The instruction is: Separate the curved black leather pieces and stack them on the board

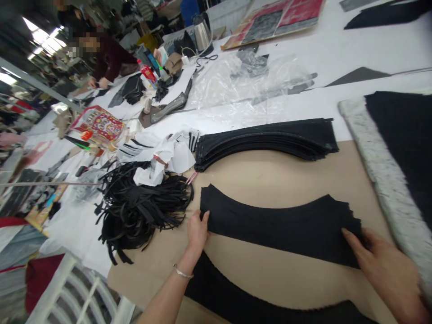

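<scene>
A curved stack of black fabric pieces (280,222) lies on the tan board (270,175) in front of me. My left hand (197,231) pinches the stack's left end with closed fingers. My right hand (381,263) rests on its right end, fingers lying flat on the cloth. A second curved black stack (266,139) sits farther back on the board. Another black curved piece (243,301) lies near the front edge under my left forearm.
A tangle of black strips (141,209) and white paper scraps (162,155) lie left of the board. A grey fuzzy roll with black cloth (388,171) is at right. Clear plastic sheet (243,87), a kettle (202,33) and clutter lie farther back. A person (108,60) works at far left.
</scene>
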### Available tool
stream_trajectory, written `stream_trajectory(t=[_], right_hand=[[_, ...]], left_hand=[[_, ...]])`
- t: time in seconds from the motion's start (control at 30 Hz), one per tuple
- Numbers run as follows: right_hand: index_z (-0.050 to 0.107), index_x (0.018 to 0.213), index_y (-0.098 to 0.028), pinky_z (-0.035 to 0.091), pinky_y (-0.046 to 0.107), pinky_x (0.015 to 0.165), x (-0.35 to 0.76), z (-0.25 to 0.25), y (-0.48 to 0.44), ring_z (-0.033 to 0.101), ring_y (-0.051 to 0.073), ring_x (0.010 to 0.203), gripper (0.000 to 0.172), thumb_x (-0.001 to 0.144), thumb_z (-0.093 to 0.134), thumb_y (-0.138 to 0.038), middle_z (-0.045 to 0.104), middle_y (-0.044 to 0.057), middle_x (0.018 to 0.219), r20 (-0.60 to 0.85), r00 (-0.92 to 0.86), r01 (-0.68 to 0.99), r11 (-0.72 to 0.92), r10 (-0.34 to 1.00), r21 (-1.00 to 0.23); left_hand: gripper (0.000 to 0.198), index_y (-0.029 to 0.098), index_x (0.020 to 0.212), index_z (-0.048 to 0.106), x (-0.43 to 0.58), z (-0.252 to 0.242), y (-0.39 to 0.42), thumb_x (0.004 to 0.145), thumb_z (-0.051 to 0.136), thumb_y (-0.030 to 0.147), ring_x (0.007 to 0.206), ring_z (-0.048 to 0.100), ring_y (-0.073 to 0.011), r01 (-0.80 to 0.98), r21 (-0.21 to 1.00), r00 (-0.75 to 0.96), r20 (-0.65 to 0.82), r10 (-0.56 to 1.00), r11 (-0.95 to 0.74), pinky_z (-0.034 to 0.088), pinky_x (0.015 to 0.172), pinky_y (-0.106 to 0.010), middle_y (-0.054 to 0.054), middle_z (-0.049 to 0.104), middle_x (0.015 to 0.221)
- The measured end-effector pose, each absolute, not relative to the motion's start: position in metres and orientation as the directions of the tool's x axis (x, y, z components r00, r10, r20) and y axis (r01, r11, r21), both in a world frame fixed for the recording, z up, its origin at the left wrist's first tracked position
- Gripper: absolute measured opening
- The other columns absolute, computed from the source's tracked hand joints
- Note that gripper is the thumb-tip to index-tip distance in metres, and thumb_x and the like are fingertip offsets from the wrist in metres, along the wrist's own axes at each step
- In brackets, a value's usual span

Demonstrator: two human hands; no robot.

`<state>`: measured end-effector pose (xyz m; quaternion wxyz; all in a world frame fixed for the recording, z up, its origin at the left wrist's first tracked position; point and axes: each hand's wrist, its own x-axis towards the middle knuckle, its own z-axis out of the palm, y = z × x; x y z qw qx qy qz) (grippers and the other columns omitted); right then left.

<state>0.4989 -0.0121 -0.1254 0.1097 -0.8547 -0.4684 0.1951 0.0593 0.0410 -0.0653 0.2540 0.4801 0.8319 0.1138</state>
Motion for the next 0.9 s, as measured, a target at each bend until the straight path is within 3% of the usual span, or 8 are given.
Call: stream_trajectory(t=[0.1, 0.17, 0.23, 0.3, 0.4, 0.5, 0.9], right_hand=[[0.045, 0.074, -0.028, 0.032, 0.038, 0.056, 0.483, -0.100, -0.005, 0.047, 0.024, 0.054, 0.041, 0.082, 0.038, -0.068, 0.055, 0.007, 0.065, -0.252, 0.464, 0.787, -0.526, 0.849, -0.322], [0.045, 0.074, -0.025, 0.032, 0.035, 0.055, 0.479, -0.094, -0.004, 0.047, 0.023, 0.054, 0.042, 0.083, 0.036, -0.066, 0.054, 0.005, 0.065, -0.231, 0.461, 0.804, -0.513, 0.857, -0.301], [0.047, 0.075, -0.024, 0.031, 0.033, 0.054, 0.477, -0.095, -0.005, 0.047, 0.021, 0.055, 0.043, 0.085, 0.035, -0.064, 0.055, 0.004, 0.068, -0.220, 0.460, 0.814, -0.507, 0.860, -0.282], [0.049, 0.078, -0.023, 0.031, 0.033, 0.055, 0.477, -0.098, -0.006, 0.048, 0.021, 0.056, 0.043, 0.087, 0.034, -0.063, 0.058, 0.005, 0.073, -0.205, 0.458, 0.825, -0.500, 0.865, -0.264], [0.054, 0.085, -0.021, 0.032, 0.034, 0.057, 0.476, -0.098, -0.007, 0.051, 0.022, 0.060, 0.045, 0.089, 0.032, -0.060, 0.060, 0.007, 0.079, -0.169, 0.455, 0.840, -0.484, 0.875, -0.244], [0.056, 0.090, -0.020, 0.034, 0.033, 0.061, 0.471, -0.091, -0.006, 0.054, 0.022, 0.066, 0.042, 0.091, 0.033, -0.054, 0.062, 0.007, 0.082, -0.171, 0.459, 0.831, -0.489, 0.872, -0.265], [0.053, 0.091, -0.020, 0.036, 0.031, 0.061, 0.465, -0.079, -0.005, 0.058, 0.021, 0.072, 0.026, 0.094, 0.039, -0.041, 0.063, 0.006, 0.086, -0.175, 0.487, 0.771, -0.515, 0.856, -0.375]], left_hand=[[0.028, 0.013, 0.097, 0.058, 0.059, -0.063, 0.039, 0.091, 0.050, 0.039, 0.071, 0.065, -0.0255, 0.791, 0.364, -0.425, -0.253, 0.869, 0.493, 0.048, 0.066, -0.036, -0.010, 0.064, 0.076], [0.032, 0.011, 0.109, 0.055, 0.062, -0.059, 0.035, 0.090, 0.052, 0.036, 0.091, 0.063, -0.0291, 0.858, 0.308, -0.405, -0.088, 0.910, 0.411, 0.049, 0.080, -0.044, -0.016, 0.063, 0.095], [0.034, 0.012, 0.117, 0.052, 0.072, -0.056, 0.027, 0.090, 0.052, 0.031, 0.105, 0.057, -0.0296, 0.931, 0.272, -0.286, 0.136, 0.949, 0.242, 0.047, 0.089, -0.048, -0.017, 0.058, 0.109], [0.030, 0.016, 0.120, 0.054, 0.091, -0.054, 0.017, 0.091, 0.051, 0.023, 0.110, 0.054, -0.0274, 0.962, 0.272, -0.055, 0.256, 0.965, -0.017, 0.048, 0.093, -0.046, -0.016, 0.055, 0.115], [0.037, 0.023, 0.126, 0.055, 0.129, -0.055, 0.003, 0.091, 0.048, 0.013, 0.109, 0.055, -0.0237, 0.882, 0.296, 0.324, 0.183, 0.928, -0.367, 0.051, 0.091, -0.041, -0.012, 0.057, 0.117], [0.047, 0.028, 0.133, 0.051, 0.164, -0.061, -0.006, 0.089, 0.051, 0.012, 0.112, 0.055, -0.0253, 0.819, 0.273, 0.503, 0.079, 0.860, -0.504, 0.052, 0.089, -0.041, -0.011, 0.058, 0.121], [0.042, 0.026, 0.131, 0.057, 0.187, -0.077, -0.009, 0.090, 0.054, 0.019, 0.107, 0.057, -0.0274, 0.820, 0.098, 0.550, 0.139, 0.824, -0.564, 0.052, 0.084, -0.041, -0.013, 0.061, 0.118]])
